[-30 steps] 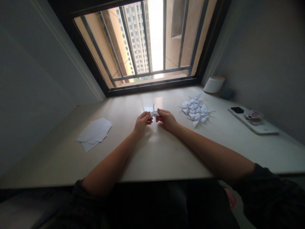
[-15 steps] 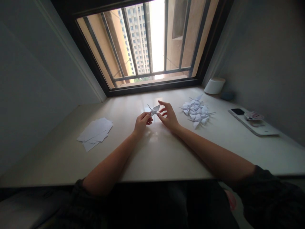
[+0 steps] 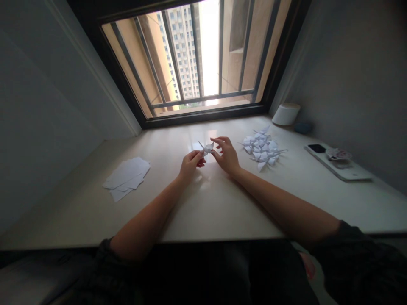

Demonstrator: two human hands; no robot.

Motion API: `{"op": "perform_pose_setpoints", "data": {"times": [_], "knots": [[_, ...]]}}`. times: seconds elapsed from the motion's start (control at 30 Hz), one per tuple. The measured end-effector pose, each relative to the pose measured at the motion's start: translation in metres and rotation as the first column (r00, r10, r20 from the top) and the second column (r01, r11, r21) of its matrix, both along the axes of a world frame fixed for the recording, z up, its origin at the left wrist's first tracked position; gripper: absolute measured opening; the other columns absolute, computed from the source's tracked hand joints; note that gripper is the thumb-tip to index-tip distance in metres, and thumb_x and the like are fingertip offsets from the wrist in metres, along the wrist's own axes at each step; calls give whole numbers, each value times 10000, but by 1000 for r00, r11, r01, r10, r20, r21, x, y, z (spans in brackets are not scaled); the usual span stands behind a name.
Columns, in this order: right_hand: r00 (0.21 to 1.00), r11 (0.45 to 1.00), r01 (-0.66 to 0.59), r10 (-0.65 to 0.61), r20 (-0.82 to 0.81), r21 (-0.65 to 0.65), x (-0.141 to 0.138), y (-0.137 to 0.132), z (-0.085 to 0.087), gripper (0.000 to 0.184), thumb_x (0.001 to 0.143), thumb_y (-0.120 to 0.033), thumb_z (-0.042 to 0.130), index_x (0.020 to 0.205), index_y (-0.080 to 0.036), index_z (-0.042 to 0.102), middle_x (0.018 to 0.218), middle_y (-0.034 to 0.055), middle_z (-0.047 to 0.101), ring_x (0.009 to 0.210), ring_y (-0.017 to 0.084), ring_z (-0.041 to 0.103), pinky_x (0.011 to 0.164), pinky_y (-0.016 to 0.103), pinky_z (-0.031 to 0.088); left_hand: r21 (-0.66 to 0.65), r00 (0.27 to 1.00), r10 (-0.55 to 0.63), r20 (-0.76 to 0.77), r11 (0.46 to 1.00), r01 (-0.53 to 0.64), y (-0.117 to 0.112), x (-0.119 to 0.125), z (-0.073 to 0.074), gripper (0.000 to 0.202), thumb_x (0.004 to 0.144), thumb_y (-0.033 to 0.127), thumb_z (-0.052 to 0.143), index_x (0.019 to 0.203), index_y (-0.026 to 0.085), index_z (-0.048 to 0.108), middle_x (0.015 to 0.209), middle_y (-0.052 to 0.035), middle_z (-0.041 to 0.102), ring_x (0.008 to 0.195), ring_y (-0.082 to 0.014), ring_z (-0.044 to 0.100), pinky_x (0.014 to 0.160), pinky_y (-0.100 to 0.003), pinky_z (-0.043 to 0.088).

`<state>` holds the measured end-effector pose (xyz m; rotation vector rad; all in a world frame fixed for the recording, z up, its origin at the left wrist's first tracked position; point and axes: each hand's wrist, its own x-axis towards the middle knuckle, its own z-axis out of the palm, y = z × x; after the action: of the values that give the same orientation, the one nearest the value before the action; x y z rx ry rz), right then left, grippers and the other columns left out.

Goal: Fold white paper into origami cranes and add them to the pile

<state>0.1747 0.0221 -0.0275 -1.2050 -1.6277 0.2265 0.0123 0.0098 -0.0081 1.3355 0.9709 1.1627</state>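
A small white paper crane (image 3: 208, 148) is between my two hands, above the middle of the table (image 3: 203, 212). My left hand (image 3: 191, 163) pinches its lower left part between thumb and fingertips. From the other side, the thumb and forefinger of my right hand (image 3: 226, 156) close on the crane's right wing, which looks bent. One thin point of folded paper sticks up to the left. To the right lies a pile of folded paper cranes (image 3: 263, 147). Flat white paper sheets (image 3: 127, 176) are stacked loosely on the left.
A white phone (image 3: 345, 167) with a round grip on its back lies at the right. Behind it, near the wall, stand a white cup-like object (image 3: 286, 114) and a dark rounded thing (image 3: 303, 127). A barred window (image 3: 203, 116) rises at the far edge.
My right forefinger has come down and pressed the crane's wing, which now looks shorter and curled. My left hand has shifted slightly to the right.
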Motion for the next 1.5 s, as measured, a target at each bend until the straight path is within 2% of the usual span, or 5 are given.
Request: {"op": "perform_pose_setpoints", "data": {"times": [0.4,0.53,0.7,1.1,1.5], "knots": [[986,993,41,-59,156,114,0,-4,2,289,871,-261,586,1135,-297,697,1122,61,661,867,207,575,812,374,495,-26,1000,-20,18,999,20,0,-1,2,397,731,545,662,730,148,652,625,-18,582,545,-95,516,542,-232,420],[998,991,12,-21,66,131,0,-4,3,271,895,-311,564,1134,-309,693,1094,50,661,850,192,585,774,354,501,-129,994,56,97,991,-43,3,-4,2,505,786,631,552,894,155,684,682,-50,639,567,-113,561,546,-239,443],[997,989,-50,42,62,142,0,-4,2,270,914,-340,539,1141,-327,685,1077,43,659,873,186,586,787,349,498,-27,997,51,59,998,-49,0,-6,4,427,767,433,682,1141,234,623,891,-46,708,702,-117,621,635,-228,472],[991,982,-135,134,20,128,-2,-4,2,356,881,-302,586,1232,-347,622,1172,48,630,912,183,601,847,360,509,0,996,26,81,1000,-26,1,-2,1,318,747,473,672,899,198,626,912,-29,675,663,-107,645,641,-231,497],[932,970,-241,226,-285,-20,-3,0,0,285,756,-200,580,985,-239,745,1009,57,686,816,163,624,669,282,487,155,1000,6,-7,988,-5,-2,-1,0,278,763,454,654,810,191,579,849,-3,640,622,-78,575,586,-203,473]]}}
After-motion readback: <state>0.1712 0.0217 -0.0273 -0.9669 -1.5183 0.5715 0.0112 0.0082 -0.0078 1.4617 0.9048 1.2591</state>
